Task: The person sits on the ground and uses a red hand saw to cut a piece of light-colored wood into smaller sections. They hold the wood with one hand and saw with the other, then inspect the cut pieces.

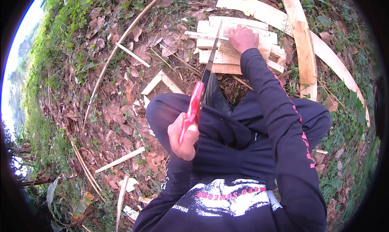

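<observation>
My left hand (184, 138) is closed around the red-handled saw (197, 93) at centre, blade axis running up-frame toward the wood stack (227, 59) at upper centre, where my nearer right hand (244, 38) rests, fingers curled, grip indeterminate.

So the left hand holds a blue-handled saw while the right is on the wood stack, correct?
No, the head view shows the handle is red; the left hand holds the saw, the right hand is on the wood stack.

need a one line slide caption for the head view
Left hand grips a red-handled saw while the right hand rests on stacked wood pieces over leaf-strewn ground.
</observation>
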### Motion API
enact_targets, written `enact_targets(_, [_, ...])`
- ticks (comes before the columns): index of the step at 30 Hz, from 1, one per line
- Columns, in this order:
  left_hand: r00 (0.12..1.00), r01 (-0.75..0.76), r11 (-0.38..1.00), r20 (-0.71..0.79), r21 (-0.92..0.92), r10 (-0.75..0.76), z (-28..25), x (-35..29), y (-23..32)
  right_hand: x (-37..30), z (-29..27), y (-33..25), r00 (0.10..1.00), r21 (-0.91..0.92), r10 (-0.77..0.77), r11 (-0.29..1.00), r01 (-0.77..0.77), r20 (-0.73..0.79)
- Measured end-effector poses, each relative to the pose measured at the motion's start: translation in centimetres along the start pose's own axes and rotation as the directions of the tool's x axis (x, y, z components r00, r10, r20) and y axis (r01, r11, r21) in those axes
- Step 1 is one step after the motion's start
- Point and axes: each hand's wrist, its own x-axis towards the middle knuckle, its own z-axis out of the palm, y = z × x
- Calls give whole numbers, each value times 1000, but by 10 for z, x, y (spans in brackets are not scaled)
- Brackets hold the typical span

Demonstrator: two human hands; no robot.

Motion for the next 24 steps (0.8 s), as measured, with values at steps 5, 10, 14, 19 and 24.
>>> enact_targets(5, [999, -32, 999, -14, 38, 33, 1, -2, -4, -6, 0, 4, 996, -83, 35, 996, -42, -85])
enact_targets(10, [996, -89, 996, -3, 13, 89, 13, 30, -16, -8, 1, 2, 991, -104, -11, 995, -3, -131])
enact_targets(14, [998, -61, 997, 7, -40, 61, 20, 41, -6, -5, -3, -4, 995, -63, 88, 994, -91, -56])
enact_targets(19, [999, -44, 999, 2, 27, 44, 9, 8, 14, 0, -5, -4, 992, -78, 127, 989, -126, 5])
enact_targets(24, [999, -43, 999, -4, 31, 43, 8, 0, 24, -4, -7, -1, 997, -95, 73, 993, -71, 11])
